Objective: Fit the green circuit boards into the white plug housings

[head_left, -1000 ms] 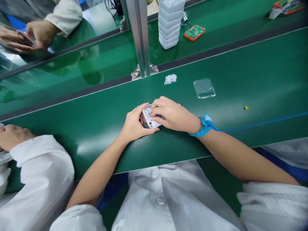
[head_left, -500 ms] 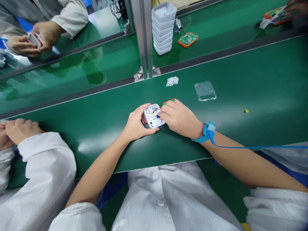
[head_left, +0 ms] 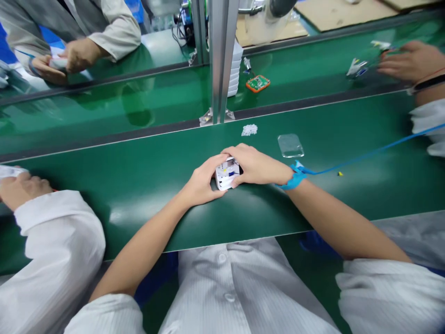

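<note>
A small white plastic housing [head_left: 224, 179] lies open side up between my two hands, just above the green bench. Inside it show a yellow spot, a dark blue piece and thin wires. My left hand [head_left: 201, 183] is closed round its left side, thumb at the near edge. From the right, my right hand [head_left: 255, 164] grips it too, fingers over the far edge and thumb at the near right corner. A blue wrist strap [head_left: 293, 179] with a cord circles my right wrist. The orange-edged circuit board seen earlier beside my right hand is hidden now.
Beyond my hands lie a pile of small white pieces [head_left: 249, 130] and a clear square cover [head_left: 290, 145]. A metal post [head_left: 222, 60] rises behind, near stacked white trays [head_left: 235, 69] and a circuit board [head_left: 257, 83]. Co-workers' hands are at left, upper left and upper right.
My right hand has moved from inside the housing to round its right side. The view has shifted slightly. At upper right, a co-worker's hand has come further into view.
</note>
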`<state>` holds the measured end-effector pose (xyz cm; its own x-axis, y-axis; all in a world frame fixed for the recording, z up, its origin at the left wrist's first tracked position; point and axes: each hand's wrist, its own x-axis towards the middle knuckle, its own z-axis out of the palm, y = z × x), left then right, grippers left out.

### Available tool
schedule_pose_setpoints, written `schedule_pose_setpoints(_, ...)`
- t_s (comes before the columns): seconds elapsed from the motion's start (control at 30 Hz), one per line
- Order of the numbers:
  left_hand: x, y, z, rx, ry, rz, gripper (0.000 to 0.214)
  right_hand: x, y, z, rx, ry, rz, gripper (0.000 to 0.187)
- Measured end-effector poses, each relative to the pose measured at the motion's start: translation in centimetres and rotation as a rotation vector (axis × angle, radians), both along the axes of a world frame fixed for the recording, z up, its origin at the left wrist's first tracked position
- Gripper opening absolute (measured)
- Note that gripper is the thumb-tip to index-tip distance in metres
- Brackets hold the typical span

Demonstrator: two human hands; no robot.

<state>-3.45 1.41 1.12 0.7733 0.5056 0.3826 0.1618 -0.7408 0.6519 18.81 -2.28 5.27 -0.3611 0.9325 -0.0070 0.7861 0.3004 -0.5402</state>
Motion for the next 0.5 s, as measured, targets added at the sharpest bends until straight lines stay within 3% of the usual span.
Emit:
schedule_pose_setpoints(0.17,0.0,-0.3,-0.4,0.044,-0.040,-0.071,0.088,-0.3,-0.3,0.3,-0.101,0.118,-0.046,0.040)
schedule_pose_setpoints(0.33,0.2,-0.9,-0.5,-0.086,0.020,-0.146,0.123,2.5,0.6,1.5,-0.182,0.200,-0.062,0.035)
schedule_pose_setpoints(0.4,0.3,-0.9,-0.8,-0.126,0.010,-0.128,0.120,5.3,2.3,1.8,-0.223,0.267,-0.194,0.033)
schedule_pose_setpoints(0.5,0.4,-0.6,-1.6,-0.193,-0.038,-0.086,0.100,9.6,6.6,2.2,-0.232,0.451,-0.561,0.035)
